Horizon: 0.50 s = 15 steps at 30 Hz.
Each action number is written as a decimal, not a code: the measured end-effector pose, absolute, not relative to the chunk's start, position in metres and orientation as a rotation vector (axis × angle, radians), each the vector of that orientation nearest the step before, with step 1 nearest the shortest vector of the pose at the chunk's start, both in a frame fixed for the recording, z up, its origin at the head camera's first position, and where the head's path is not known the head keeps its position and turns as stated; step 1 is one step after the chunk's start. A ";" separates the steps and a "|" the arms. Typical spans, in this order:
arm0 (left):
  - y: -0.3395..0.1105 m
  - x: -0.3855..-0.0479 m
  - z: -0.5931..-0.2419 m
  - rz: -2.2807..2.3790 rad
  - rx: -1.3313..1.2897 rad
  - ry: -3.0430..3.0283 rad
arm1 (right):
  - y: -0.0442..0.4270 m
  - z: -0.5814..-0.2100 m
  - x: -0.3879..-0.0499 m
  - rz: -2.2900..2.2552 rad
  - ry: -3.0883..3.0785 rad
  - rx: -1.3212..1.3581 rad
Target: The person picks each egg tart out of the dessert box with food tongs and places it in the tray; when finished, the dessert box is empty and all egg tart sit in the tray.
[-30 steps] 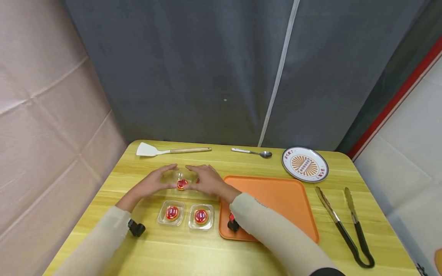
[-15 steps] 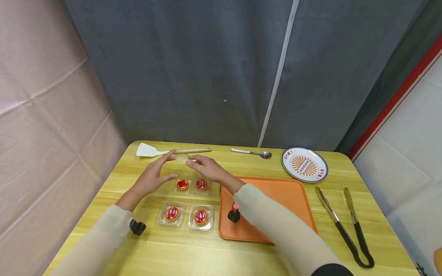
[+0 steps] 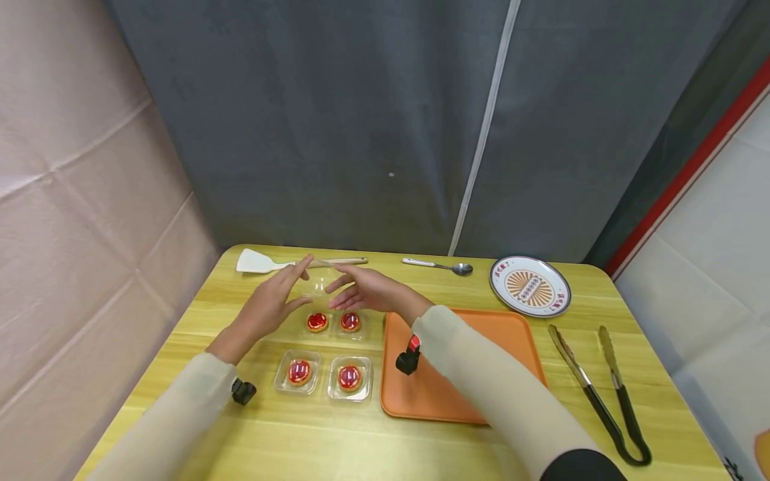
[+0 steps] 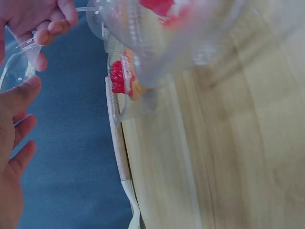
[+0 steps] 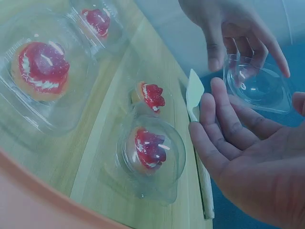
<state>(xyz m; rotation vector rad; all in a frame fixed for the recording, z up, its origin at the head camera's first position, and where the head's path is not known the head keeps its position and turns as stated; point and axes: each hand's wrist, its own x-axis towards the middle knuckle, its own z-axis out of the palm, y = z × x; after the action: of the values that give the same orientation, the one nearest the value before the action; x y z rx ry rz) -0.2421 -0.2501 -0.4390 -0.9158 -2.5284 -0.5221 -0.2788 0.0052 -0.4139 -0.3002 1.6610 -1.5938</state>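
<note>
A clear domed lid (image 3: 317, 284) (image 5: 257, 86) hangs between the hands, above and behind the back-left tart (image 3: 317, 322). Around one side of it curl the fingers of the left hand (image 3: 267, 304) (image 4: 12, 133) (image 5: 238, 28). The right hand (image 3: 371, 292) (image 4: 40, 16) (image 5: 267, 157) appears to pinch a corner of the lid between thumb and index finger, its other fingers loosely extended. That back-left tart (image 5: 151, 98) shows no dome over it. Clear domes cover the back-right tart (image 3: 350, 322) (image 5: 150, 150) and the two front tarts, left (image 3: 299, 371) and right (image 3: 349, 378).
An orange tray (image 3: 445, 394) lies under the right forearm. Along the back edge are a white spatula (image 3: 257, 262) and a spoon (image 3: 462, 269). A patterned plate (image 3: 531, 286) and black-handled tongs (image 3: 601, 401) lie on the right.
Both hands first rose from around the back tarts, lifting the lid toward the back. Since then the lid has tilted to show its dome, and the right hand has turned with its fingers spreading.
</note>
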 end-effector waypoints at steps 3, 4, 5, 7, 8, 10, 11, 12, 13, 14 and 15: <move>-0.249 -0.246 -0.439 -0.625 -0.889 -2.554 | 0.006 -0.416 -0.281 -1.573 1.680 -0.315; -0.249 -0.248 -0.439 -0.671 -0.872 -2.574 | 0.006 -0.417 -0.281 -1.565 1.715 -0.336; -0.249 -0.250 -0.439 -0.727 -0.855 -2.598 | 0.006 -0.419 -0.282 -1.559 1.764 -0.366; -0.250 -0.255 -0.440 -0.842 -0.792 -2.659 | 0.005 -0.422 -0.284 -1.531 1.929 -0.453; -0.251 -0.257 -0.440 -0.896 -0.759 -2.689 | 0.003 -0.425 -0.285 -1.504 2.034 -0.504; -0.254 -0.262 -0.442 -0.992 -0.689 -2.745 | 0.000 -0.431 -0.287 -1.441 2.237 -0.599; -0.255 -0.265 -0.443 -1.037 -0.658 -2.767 | -0.001 -0.433 -0.289 -1.403 2.325 -0.639; -0.257 -0.267 -0.445 -1.073 -0.631 -2.787 | -0.003 -0.436 -0.290 -1.363 2.399 -0.675; -0.259 -0.270 -0.446 -1.109 -0.616 -2.800 | -0.005 -0.438 -0.291 -1.325 2.453 -0.702; -0.260 -0.273 -0.448 -1.141 -0.607 -2.811 | -0.007 -0.440 -0.292 -1.300 2.487 -0.729; -0.261 -0.275 -0.449 -1.183 -0.603 -2.818 | -0.008 -0.442 -0.294 -1.280 2.510 -0.746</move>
<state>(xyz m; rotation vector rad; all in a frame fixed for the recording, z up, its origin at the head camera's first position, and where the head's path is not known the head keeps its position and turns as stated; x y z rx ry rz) -0.2752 -0.2607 -0.4490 -0.6027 -2.8181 -1.1831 -0.2939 -0.0085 -0.4417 -0.7460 2.5100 -1.2799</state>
